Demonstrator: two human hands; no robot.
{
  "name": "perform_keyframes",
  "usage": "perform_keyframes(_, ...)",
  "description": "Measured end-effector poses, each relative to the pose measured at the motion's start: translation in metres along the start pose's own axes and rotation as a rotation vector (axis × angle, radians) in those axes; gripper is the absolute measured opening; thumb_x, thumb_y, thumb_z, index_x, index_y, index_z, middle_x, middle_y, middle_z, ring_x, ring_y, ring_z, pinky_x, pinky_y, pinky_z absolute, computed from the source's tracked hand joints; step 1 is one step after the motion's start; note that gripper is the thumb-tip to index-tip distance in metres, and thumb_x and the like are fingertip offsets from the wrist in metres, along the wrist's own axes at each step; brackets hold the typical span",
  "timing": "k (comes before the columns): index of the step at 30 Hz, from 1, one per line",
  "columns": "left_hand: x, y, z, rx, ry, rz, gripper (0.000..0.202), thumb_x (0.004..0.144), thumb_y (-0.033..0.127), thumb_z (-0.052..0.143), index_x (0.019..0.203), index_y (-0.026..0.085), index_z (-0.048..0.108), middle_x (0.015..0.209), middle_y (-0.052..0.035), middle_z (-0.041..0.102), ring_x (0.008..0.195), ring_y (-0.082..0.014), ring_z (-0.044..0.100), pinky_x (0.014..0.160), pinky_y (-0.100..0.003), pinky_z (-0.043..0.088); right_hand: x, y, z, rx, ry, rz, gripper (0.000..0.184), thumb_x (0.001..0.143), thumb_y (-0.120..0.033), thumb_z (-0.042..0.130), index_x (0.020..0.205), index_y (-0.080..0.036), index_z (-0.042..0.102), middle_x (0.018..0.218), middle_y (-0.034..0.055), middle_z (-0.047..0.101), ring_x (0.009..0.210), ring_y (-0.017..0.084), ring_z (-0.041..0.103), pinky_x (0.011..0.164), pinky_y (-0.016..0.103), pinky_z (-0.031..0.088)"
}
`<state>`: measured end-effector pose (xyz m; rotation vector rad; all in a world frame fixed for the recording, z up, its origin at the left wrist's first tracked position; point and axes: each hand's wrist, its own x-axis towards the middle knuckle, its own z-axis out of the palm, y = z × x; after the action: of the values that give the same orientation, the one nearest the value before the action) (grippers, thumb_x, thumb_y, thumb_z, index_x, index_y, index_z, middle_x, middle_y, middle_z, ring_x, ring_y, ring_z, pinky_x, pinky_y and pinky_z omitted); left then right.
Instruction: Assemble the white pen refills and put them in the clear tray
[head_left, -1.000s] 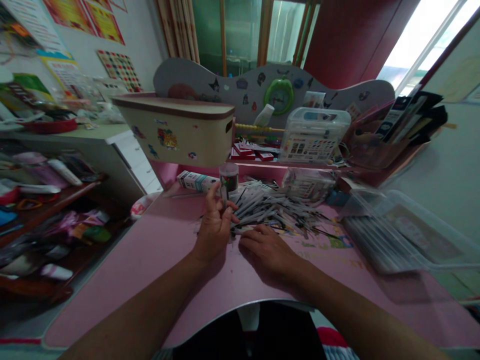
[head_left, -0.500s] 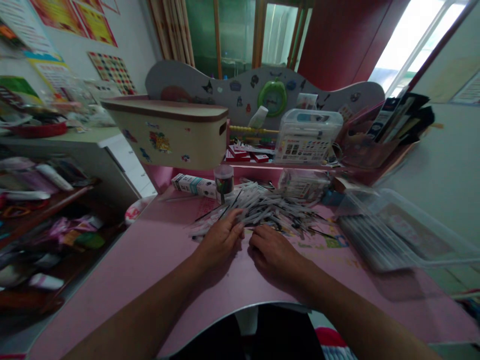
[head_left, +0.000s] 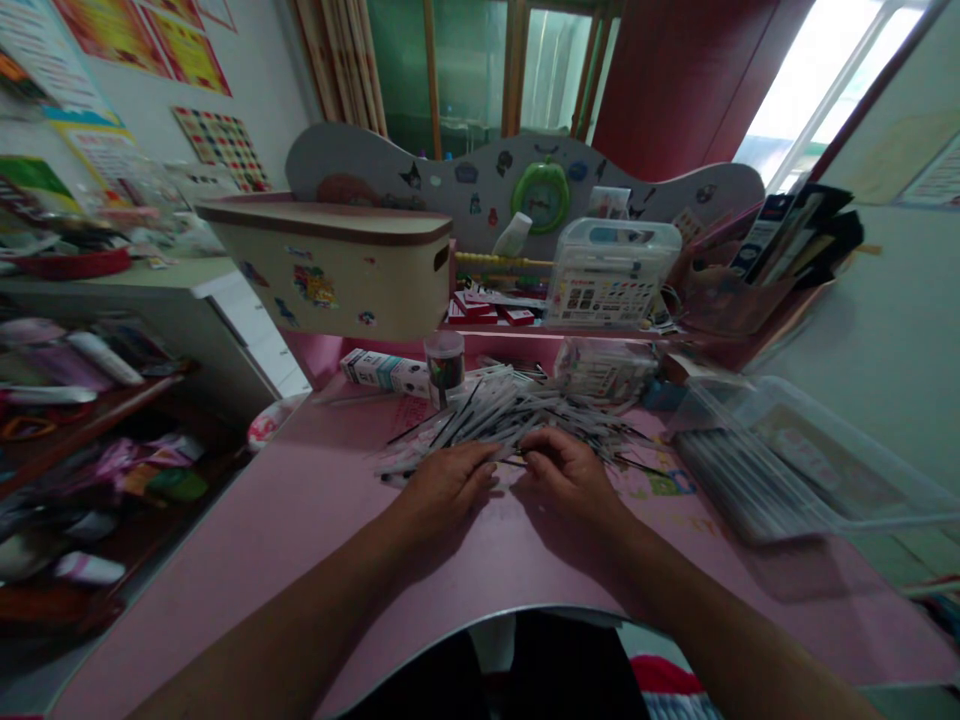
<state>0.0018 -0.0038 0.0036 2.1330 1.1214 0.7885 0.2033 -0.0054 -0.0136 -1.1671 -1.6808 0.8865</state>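
Note:
A loose pile of grey and white pens [head_left: 517,410] lies in the middle of the pink desk [head_left: 315,520]. My left hand [head_left: 450,482] rests palm down at the pile's near edge, fingers bent and pressed together towards the right. My right hand [head_left: 574,472] sits beside it with its fingers curled in. The fingertips of both hands meet on a thin dark pen [head_left: 516,461]. A small clear jar [head_left: 444,364] stands just behind the pile on the left, next to a long white and teal box [head_left: 381,369].
A clear plastic bin [head_left: 795,465] holding pens lies at the right. A cream storage box [head_left: 330,265], a clear lidded case [head_left: 611,270] and a green clock [head_left: 543,197] stand at the back. Cluttered shelves [head_left: 82,400] fill the left.
My left hand held a pen upright near the jar and has come down flat onto the pile. My right hand has moved forward to the pile's edge, and the fingertips now meet.

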Motion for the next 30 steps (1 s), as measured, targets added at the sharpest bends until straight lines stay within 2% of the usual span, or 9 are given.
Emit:
perform_keyframes(3,-0.0005,0.0013,0.0002,0.009,-0.025,0.016,0.035,0.101,0.028,0.043,0.123,0.022,0.07,0.113,-0.0096,0.074,0.102,-0.0236,0.066,0.089,-0.036,0.049,-0.0038,-0.0003,0.0009,0.004,-0.024,0.011,0.017,0.087,-0.018,0.05,0.097,-0.021,0.063,0.084,0.0032,0.065,0.075,0.016,0.06,0.067,0.026,0.047)
perform_keyframes(6,-0.0009,0.0038,0.0004,0.038,-0.044,0.025,0.034,0.101,0.027,0.043,0.121,0.021,0.071,0.113,-0.0103,0.074,0.102,-0.024,0.066,0.088,-0.036,0.049,-0.0061,-0.0045,0.0001,-0.013,-0.055,-0.018,0.017,0.082,-0.016,0.053,0.096,-0.02,0.062,0.088,0.0034,0.065,0.078,0.016,0.06,0.07,0.026,0.048)
perform_keyframes(12,-0.0017,0.0065,0.0004,0.039,-0.053,0.03,0.032,0.101,0.025,0.042,0.116,0.023,0.071,0.105,-0.0069,0.074,0.096,-0.022,0.066,0.086,-0.035,0.048,-0.0006,-0.0046,-0.0001,0.05,-0.006,0.028,0.011,0.083,-0.019,0.054,0.088,-0.02,0.064,0.085,0.003,0.066,0.081,0.016,0.061,0.071,0.027,0.048)
perform_keyframes(22,-0.0021,0.0041,0.0028,0.103,-0.041,0.033,0.035,0.102,0.027,0.042,0.125,0.024,0.069,0.117,-0.008,0.074,0.106,-0.0238,0.066,0.095,-0.039,0.048,0.0012,-0.0006,-0.0016,0.008,-0.009,0.004,0.013,0.083,-0.018,0.055,0.087,-0.02,0.067,0.084,0.0027,0.068,0.081,0.017,0.062,0.075,0.029,0.048)
perform_keyframes(27,-0.0022,0.0052,0.0033,0.159,-0.019,0.03,0.032,0.101,0.023,0.042,0.111,0.019,0.071,0.108,-0.0099,0.073,0.101,-0.0243,0.066,0.093,-0.04,0.048,0.0036,-0.0039,-0.0027,-0.077,-0.008,-0.046,0.012,0.083,-0.021,0.056,0.08,-0.019,0.067,0.076,0.0013,0.065,0.074,0.015,0.059,0.073,0.028,0.045)
perform_keyframes(30,-0.0023,0.0063,0.0043,0.188,-0.026,0.011,0.028,0.101,0.022,0.044,0.104,0.018,0.071,0.102,-0.0098,0.072,0.097,-0.0247,0.065,0.09,-0.04,0.048,0.0035,-0.0055,-0.0039,-0.146,-0.015,-0.016,0.022,0.088,-0.025,0.053,0.068,-0.019,0.06,0.065,-0.0005,0.057,0.066,0.014,0.054,0.065,0.026,0.04)
